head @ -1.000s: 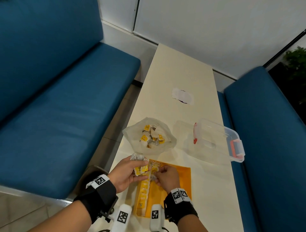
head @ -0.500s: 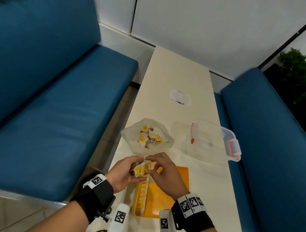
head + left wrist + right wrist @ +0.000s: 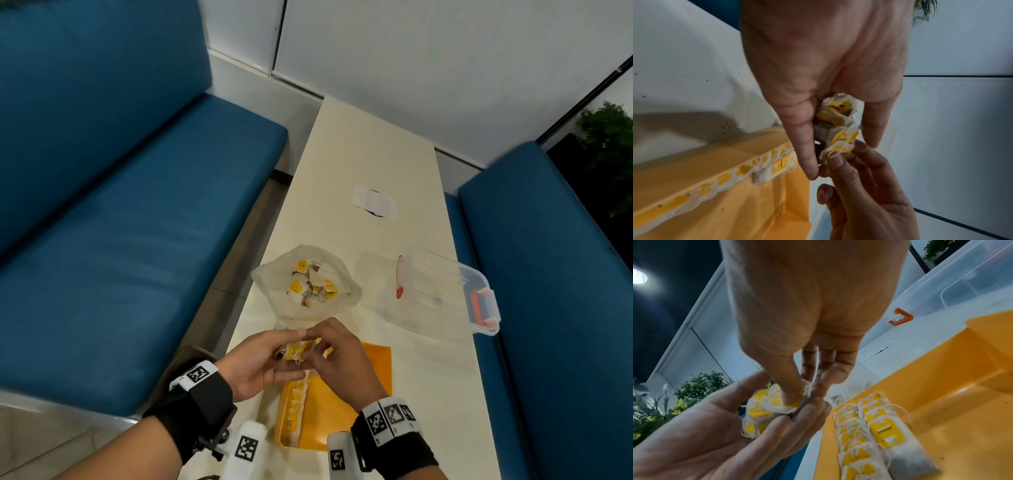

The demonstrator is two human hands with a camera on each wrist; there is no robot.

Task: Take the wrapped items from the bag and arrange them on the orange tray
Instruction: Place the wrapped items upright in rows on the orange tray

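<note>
Here, a small clump of white paper tea bags with yellow tags (image 3: 297, 350), cupped in the left hand (image 3: 255, 362) above the near end of the surface, fingers curled under it. Right hand (image 3: 337, 359) meeting it from the other side, thumb and fingertips (image 3: 790, 395) pinching the topmost bag of the clump; both grips thus clamped on the same bundle. Just below, a flat orange plastic tray (image 3: 346, 404) with a row of the same tea bags (image 3: 863, 433) laid overlapping along its left edge. Beyond the hands, a crumpled translucent plastic bag (image 3: 308, 284) lying open with more tagged bags heaped inside. To the right of that, a clear plastic box with orange-red clips (image 3: 445, 291), near the right edge. Farther off, a white paper label over a dark spot (image 3: 375, 202). All on a long cream-coloured surface (image 3: 370, 144) running away to a white panelled wall (image 3: 428, 51), with blue upholstered benches (image 3: 120, 205) on either side and green foliage (image 3: 613, 144) at the far right.

Number of bags in the clump unclear: strings and tags tangled, palm covering the underside. Print on the tags too blurred to read. Near end of the tray hidden behind the right wrist strap and marker blocks. Contents of the clear box hard to make out.
</note>
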